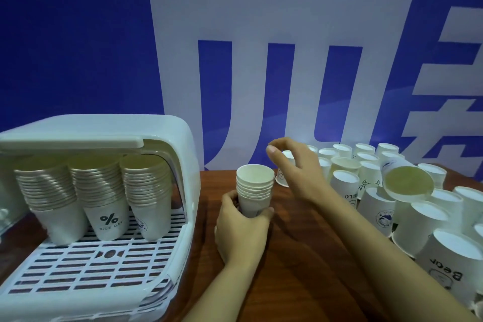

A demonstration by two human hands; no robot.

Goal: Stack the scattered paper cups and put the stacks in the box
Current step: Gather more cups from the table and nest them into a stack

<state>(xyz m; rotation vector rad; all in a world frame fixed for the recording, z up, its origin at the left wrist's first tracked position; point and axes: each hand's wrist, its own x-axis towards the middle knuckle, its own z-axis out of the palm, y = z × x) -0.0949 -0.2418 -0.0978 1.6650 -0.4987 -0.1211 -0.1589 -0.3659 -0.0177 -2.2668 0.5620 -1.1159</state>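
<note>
My left hand (pixel 241 227) grips the base of a short stack of white paper cups (pixel 254 185), held upright with mouths up over the wooden table (pixel 300 256). My right hand (pixel 298 167) hovers just right of and above the stack, fingers loosely curled, holding nothing. Scattered white cups (pixel 418 217) stand upside down across the right side; one cup (pixel 406 180) lies tilted on them with its mouth toward me. The white plastic box (pixel 167 133) on the left stands open and holds three tall stacks (pixel 104 191) on its slotted floor.
A blue wall with large white lettering (pixel 261 60) rises right behind the table. The box's slotted tray floor (pixel 86 264) has bare room in front of the stacks. Upside-down cups crowd the table's right edge.
</note>
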